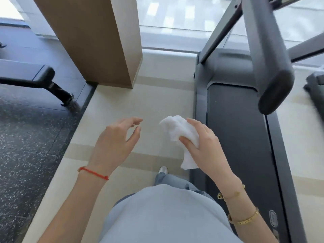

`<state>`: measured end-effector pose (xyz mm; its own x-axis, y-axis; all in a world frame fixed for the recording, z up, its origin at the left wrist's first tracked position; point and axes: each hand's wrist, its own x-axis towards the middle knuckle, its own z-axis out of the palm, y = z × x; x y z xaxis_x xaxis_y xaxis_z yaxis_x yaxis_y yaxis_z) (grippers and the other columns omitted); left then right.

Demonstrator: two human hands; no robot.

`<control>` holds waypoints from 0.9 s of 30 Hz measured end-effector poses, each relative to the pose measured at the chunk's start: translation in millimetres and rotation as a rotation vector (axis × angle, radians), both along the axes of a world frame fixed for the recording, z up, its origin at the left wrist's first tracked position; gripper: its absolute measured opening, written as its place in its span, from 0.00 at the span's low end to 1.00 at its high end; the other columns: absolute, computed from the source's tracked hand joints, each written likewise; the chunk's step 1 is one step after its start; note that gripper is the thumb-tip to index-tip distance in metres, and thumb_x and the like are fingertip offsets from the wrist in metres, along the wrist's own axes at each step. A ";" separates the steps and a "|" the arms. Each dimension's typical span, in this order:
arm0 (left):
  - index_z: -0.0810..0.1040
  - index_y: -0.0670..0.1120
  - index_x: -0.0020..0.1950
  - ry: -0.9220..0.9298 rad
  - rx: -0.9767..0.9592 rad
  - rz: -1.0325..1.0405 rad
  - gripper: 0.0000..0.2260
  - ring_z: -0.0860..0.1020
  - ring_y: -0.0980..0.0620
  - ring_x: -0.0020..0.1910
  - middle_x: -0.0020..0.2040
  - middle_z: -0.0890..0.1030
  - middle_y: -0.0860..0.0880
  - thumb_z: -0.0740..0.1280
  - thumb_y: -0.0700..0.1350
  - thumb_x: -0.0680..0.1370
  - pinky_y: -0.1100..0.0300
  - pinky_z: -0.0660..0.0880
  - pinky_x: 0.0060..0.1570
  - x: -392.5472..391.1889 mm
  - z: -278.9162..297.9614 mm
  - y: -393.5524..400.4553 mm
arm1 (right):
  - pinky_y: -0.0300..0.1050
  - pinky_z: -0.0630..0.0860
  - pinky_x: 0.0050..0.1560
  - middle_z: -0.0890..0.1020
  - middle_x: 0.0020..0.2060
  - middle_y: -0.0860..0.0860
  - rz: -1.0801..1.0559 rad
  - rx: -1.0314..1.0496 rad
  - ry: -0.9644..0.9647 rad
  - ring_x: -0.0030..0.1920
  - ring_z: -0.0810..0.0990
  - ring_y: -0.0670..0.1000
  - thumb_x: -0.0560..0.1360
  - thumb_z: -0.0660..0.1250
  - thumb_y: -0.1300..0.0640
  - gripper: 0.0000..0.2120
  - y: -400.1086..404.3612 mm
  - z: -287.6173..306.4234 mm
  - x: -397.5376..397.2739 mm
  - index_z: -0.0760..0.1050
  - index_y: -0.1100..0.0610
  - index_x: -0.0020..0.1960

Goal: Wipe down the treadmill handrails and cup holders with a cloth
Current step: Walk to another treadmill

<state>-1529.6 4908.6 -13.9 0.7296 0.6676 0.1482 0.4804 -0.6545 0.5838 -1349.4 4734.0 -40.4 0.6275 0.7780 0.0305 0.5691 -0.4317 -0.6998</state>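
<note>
Right hand (201, 142): the cloth (180, 132) is bunched and gripped between thumb and fingers, likely so a padded face is ready for wiping.
Left hand (114, 141): held empty, fingers loosely spread, at 9 o'clock of the cloth.
Handrail (268, 64): at 1 o'clock, apart from the cloth, not yet touched.
Treadmill (236, 137): just beside the right hand, at 3 o'clock.
Cup holders: not seen.

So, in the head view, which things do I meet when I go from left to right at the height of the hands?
Dark floor → left hand → cloth → right hand → treadmill belt.
</note>
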 end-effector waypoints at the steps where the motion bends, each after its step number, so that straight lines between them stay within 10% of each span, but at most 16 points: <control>1: 0.80 0.46 0.62 -0.013 0.008 -0.022 0.12 0.81 0.53 0.54 0.56 0.83 0.51 0.65 0.45 0.81 0.51 0.79 0.56 21.4 3.3 11.9 | 0.39 0.67 0.52 0.75 0.56 0.42 -0.014 0.010 -0.007 0.57 0.72 0.47 0.78 0.65 0.46 0.23 9.6 3.1 16.5 0.65 0.43 0.71; 17: 0.82 0.46 0.58 -0.093 0.016 -0.442 0.09 0.82 0.53 0.51 0.53 0.84 0.53 0.67 0.42 0.79 0.52 0.79 0.52 265.1 30.0 107.1 | 0.46 0.75 0.56 0.76 0.57 0.44 -0.402 0.085 0.049 0.57 0.74 0.48 0.77 0.66 0.45 0.24 70.2 34.1 149.2 0.65 0.43 0.71; 27: 0.82 0.46 0.58 -0.182 0.009 -0.821 0.10 0.81 0.55 0.48 0.51 0.84 0.53 0.68 0.40 0.78 0.69 0.74 0.52 390.2 38.8 149.3 | 0.27 0.67 0.56 0.73 0.59 0.36 -0.697 0.093 -0.021 0.59 0.71 0.42 0.77 0.64 0.42 0.24 112.0 43.9 180.4 0.64 0.40 0.71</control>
